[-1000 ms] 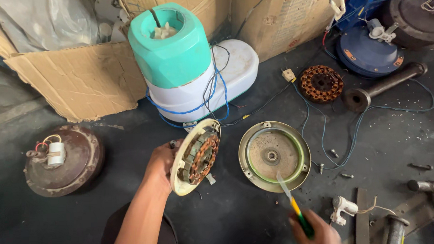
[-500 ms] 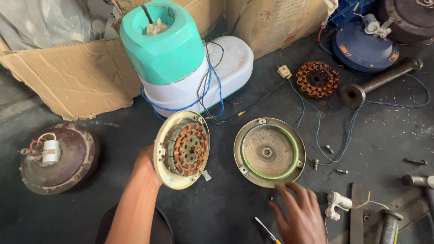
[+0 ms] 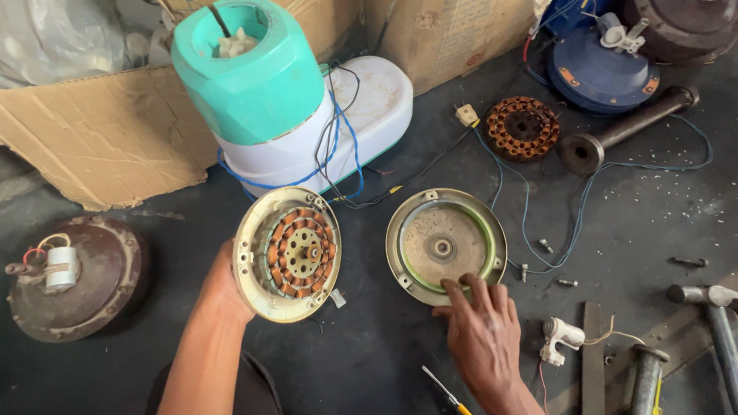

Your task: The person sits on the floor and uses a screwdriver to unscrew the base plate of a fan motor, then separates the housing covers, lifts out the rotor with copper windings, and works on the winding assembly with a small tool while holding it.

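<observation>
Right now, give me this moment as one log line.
left hand: holds motor half | right hand: fingertips on cover plate | screwdriver: on floor

Both forearms were left bare, with no sleeve seen on either as far as the lower edge of the view. No glove, ring, watch or band was worn on the left hand (image 3: 225,288) or on the right hand (image 3: 481,336). Short nails were shown on the right hand's fingers (image 3: 470,290). Below the left forearm, close to the body, a dark garment (image 3: 257,399) was seen, its kind not to be told.
</observation>
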Motion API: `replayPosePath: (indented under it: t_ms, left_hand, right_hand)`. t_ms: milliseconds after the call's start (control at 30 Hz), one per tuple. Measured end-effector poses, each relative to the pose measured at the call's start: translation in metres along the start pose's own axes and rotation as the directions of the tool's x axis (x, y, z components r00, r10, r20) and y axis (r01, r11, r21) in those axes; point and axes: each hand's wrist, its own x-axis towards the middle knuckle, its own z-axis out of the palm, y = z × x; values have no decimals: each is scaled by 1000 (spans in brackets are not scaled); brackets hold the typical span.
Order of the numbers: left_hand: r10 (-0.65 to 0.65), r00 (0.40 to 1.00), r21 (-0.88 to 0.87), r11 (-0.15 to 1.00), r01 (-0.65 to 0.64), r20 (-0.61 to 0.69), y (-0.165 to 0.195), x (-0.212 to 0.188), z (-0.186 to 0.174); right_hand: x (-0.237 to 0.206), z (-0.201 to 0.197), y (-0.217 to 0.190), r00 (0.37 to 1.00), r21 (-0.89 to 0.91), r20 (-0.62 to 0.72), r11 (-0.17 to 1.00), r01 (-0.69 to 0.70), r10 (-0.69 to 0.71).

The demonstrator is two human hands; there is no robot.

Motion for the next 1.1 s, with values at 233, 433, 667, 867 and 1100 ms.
replayPosePath:
  t_ms: [233, 433, 667, 867, 1100]
  left_hand:
    - [-30, 999, -25, 999, 31, 10, -4, 5, -4]
    - [-9, 1000, -38, 999, 9, -11, -5, 4, 3]
    - [-37, 999, -49, 998, 36, -34, -5, 0, 10]
    - [-45, 998, -86, 995, 41, -39, -9, 1, 10]
    - [-59, 998, -102, 993, 60, 12, -7, 1, 11]
  right_hand:
    - [6, 11, 26, 985, 74, -104, 989, -129, 137]
    - [-1, 7, 68, 940, -138, -74, 930, -339, 332]
    - [5, 6, 83, 949, -27, -47, 950, -312, 311]
    - [10, -6, 88, 917, -41, -10, 916, -399, 399]
    - [17, -23, 92, 903, 244, 4, 875, -418, 430]
